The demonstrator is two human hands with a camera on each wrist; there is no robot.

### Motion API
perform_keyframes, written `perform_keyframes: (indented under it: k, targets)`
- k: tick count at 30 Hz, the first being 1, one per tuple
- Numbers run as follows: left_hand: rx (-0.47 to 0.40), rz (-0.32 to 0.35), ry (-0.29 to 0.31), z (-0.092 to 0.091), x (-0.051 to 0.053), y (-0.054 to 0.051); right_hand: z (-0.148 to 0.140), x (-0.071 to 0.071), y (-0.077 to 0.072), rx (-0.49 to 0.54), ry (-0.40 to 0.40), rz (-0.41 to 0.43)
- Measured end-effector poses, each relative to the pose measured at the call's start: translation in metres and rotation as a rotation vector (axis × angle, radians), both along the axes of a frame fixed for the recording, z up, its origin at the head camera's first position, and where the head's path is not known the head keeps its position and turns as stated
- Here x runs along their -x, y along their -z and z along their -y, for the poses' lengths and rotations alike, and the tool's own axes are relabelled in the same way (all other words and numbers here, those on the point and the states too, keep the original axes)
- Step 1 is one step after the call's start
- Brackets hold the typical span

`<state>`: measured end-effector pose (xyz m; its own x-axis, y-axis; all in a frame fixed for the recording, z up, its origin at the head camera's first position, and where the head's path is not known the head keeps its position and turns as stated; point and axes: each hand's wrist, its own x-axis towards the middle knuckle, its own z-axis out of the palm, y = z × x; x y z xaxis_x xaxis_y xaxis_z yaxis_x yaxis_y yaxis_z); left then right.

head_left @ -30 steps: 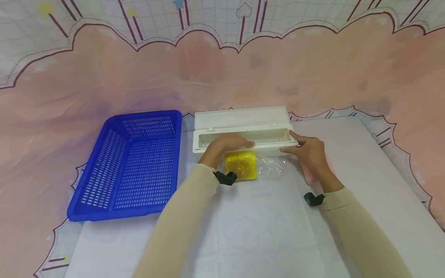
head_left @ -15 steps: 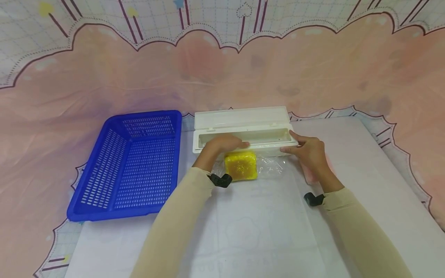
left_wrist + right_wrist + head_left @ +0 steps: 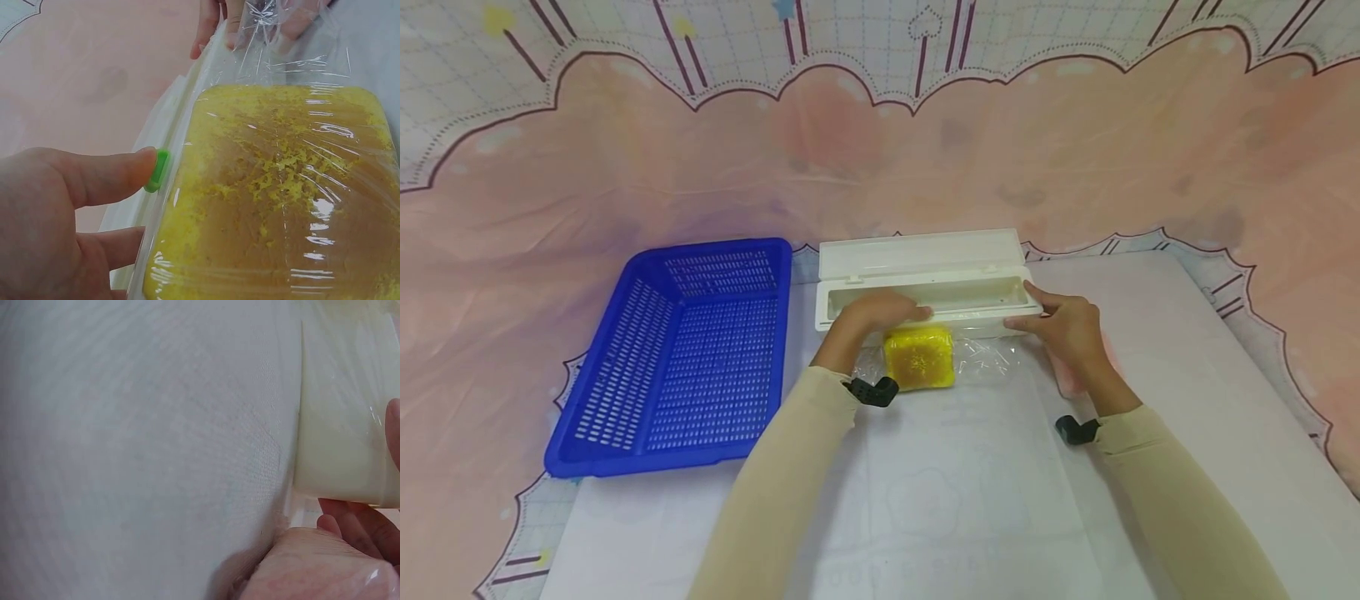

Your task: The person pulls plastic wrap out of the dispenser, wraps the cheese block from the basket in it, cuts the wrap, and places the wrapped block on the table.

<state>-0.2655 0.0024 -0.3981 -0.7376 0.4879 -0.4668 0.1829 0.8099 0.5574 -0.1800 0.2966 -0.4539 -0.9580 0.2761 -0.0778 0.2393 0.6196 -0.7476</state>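
A long white box [image 3: 988,327] stands at the back centre, its lid [image 3: 917,254] raised behind it. My left hand [image 3: 880,310] reaches over its front edge; in the left wrist view the thumb of that hand [image 3: 37,219] presses a small green slider [image 3: 159,170] on the rim, fingers extended beside it. My right hand [image 3: 1069,329] grips the box's right end, thumb in front. Against the box front lies a yellow-brown block [image 3: 919,358] under clear film [image 3: 987,360]. In the right wrist view, fingers [image 3: 369,531] appear beyond the box end [image 3: 344,431].
A blue perforated basket [image 3: 781,333] stands on the left of the white-covered table [image 3: 970,500]. A pink film-wrapped item [image 3: 1066,377] lies partly hidden under my right wrist and shows at the bottom of the right wrist view. Patterned cloth [image 3: 887,183] rises behind.
My left hand has slid left along the box's front edge, uncovering more of the box's inside. The right hand, box and block have hardly moved.
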Motion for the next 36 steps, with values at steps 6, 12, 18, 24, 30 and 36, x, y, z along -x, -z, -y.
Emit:
perform_keyframes:
  k: [6, 12, 18, 24, 30, 36]
  targets:
    - [-0.001, -0.027, 0.065, 0.004, 0.002, 0.0, 0.001, -0.001, -0.001, 0.003, 0.002, -0.007]
    - [-0.004, -0.048, 0.088, 0.009, 0.004, 0.002, 0.001, 0.001, 0.0, -0.003, 0.003, -0.008]
    - [-0.008, -0.056, 0.042, 0.013, 0.003, 0.002, 0.001, 0.001, 0.0, 0.0, 0.015, 0.002]
    - [-0.011, -0.084, -0.014, 0.015, -0.001, 0.002, 0.002, 0.0, 0.0, -0.009, 0.013, -0.008]
    - [-0.042, -0.191, -0.203, 0.014, -0.015, 0.014, 0.003, -0.001, 0.001, -0.005, 0.001, -0.025]
    - [-0.025, -0.503, -0.304, 0.005, -0.032, 0.032, 0.001, -0.001, 0.001, -0.008, 0.006, -0.033]
